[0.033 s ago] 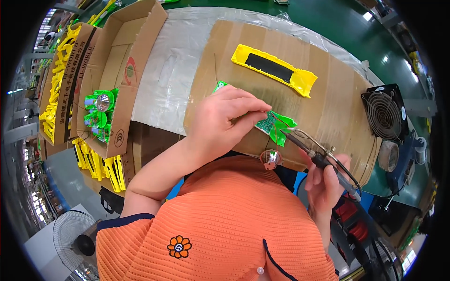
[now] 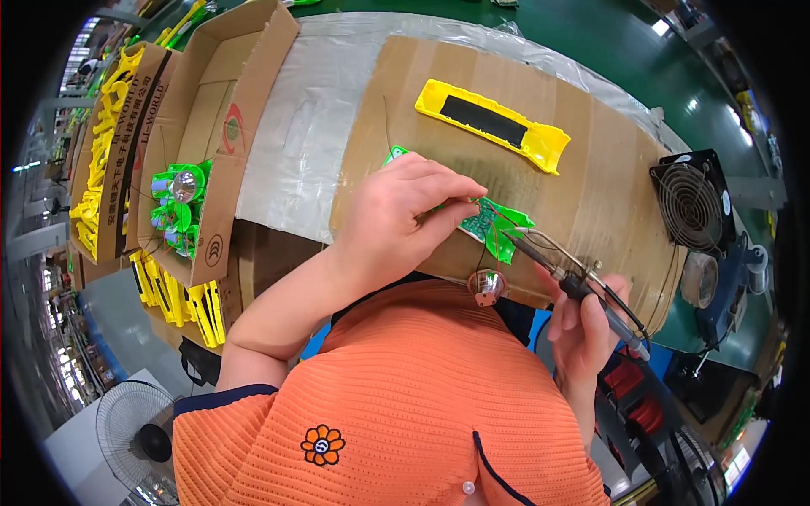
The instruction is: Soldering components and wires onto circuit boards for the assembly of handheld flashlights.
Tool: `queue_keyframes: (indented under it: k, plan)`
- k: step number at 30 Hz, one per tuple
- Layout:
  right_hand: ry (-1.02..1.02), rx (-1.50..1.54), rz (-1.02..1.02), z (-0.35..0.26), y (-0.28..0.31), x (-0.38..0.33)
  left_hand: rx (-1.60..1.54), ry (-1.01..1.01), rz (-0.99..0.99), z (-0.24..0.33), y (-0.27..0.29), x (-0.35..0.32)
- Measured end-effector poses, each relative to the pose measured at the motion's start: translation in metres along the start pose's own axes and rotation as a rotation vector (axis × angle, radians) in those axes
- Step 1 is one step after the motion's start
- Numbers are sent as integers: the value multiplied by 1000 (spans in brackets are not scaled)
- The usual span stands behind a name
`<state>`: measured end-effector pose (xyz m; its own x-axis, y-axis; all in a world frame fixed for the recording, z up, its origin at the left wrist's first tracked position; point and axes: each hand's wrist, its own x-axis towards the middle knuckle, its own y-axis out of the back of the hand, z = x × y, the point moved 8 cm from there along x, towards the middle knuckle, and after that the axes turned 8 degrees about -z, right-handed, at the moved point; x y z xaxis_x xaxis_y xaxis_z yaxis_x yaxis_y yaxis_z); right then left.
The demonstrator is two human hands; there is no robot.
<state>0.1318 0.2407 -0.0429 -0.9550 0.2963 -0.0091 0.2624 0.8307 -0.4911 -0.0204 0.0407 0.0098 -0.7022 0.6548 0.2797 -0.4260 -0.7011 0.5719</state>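
**Soldering tip at the edge of a pinched green board**

Closest in, below the brown cardboard work sheet (image 2: pixel 582 181): right hand (image 2: pixel 586 325) closed around a slim dark soldering iron (image 2: pixel 582 287), fingers wrapped tight on the handle. Long axis of the iron running up and to the left from that hand, tip resting at the right edge of the small green printed circuit board (image 2: pixel 494 223). Just under the sheet's near edge, a small round clear lamp part (image 2: pixel 488 285), seemingly hanging on thin wires from the board.

On the sheet's near edge, the board itself, pinched narrowly between thumb and fingertips of the left hand (image 2: pixel 405 219); left hand on it, right hand reaching only through the tool.

Further up the sheet, a long yellow plastic housing with a black rectangular panel (image 2: pixel 494 122), lying slantwise. Right of the sheet, a square black cooling fan (image 2: pixel 692 198).

Left of the sheet, an open brown carton (image 2: pixel 215 110) bearing a red and green oval mark, holding green lamp assemblies (image 2: pixel 177 211); beyond it, stacked yellow plastic parts (image 2: pixel 105 135).
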Motion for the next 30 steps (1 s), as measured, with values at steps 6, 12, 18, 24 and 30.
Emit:
queue_keyframes:
  k: [6, 12, 18, 24, 30]
  plan:
    - [-69, -8, 20, 4, -7, 8, 106, -132, -182, 1, 2, 10]
    - [-97, -43, -2, 2, -13, 14, 231, -172, -302, 10, -5, 13]
    - [-143, -88, 17, 3, -17, 16, 295, -155, -331, 12, -8, 17]
    - [-184, -151, 22, 5, -18, 17, 359, -147, -371, 13, -10, 17]
    - [-197, -174, 25, 5, -20, 19, 366, -165, -394, 13, -11, 18]
